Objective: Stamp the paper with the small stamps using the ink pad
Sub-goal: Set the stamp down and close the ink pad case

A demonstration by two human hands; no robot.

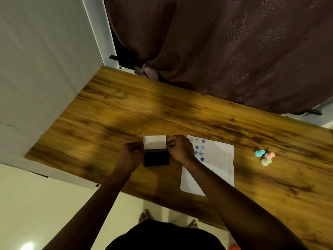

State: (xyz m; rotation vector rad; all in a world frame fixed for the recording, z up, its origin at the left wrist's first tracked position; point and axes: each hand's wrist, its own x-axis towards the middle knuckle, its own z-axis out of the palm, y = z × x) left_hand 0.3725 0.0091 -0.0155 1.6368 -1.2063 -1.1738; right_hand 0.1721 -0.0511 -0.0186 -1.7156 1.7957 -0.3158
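Ink pad (pixel 156 157) (dark, white lid raised) gripped at its sides by left hand (pixel 130 154) and right hand (pixel 180 148).

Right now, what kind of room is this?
Probably a room at home: a wood-grain table beside a long brown patterned curtain, a cream tiled floor, and bare feet under the table.

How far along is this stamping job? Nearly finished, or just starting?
Well along, it seems: the paper already carries several blue prints near its top left, and three small stamps lie aside. Now the left hand and right hand handle the open ink pad. Most of the sheet remains blank.
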